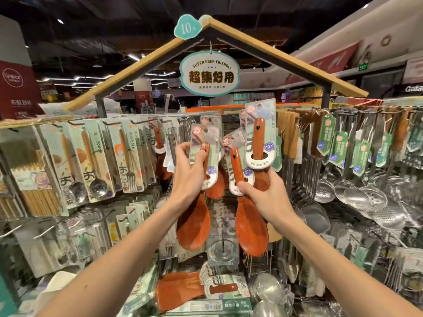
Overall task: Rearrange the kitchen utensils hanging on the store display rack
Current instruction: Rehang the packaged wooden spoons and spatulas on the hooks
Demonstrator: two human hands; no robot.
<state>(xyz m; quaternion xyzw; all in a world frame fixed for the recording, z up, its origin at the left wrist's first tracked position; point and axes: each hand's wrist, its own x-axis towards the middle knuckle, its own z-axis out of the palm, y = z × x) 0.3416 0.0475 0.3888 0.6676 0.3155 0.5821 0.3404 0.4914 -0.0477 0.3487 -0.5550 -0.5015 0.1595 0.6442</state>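
Head view: left grip [191,172] pinches a carded rice spoon [194,225], right grip [265,195] clasps two more spoons [251,227]; we hold them hook-high, likely for rehanging.

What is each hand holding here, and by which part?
The left hand grips a carded wooden rice spoon at its handle. The right hand pinches two more spoons where handle meets bowl.

Below the oval hanging sign [209,74], the left hand [188,172] and right hand [265,197] are bare. The left forearm [128,239] and right forearm [320,245], both slender, are bare too, as far down as the view reaches.
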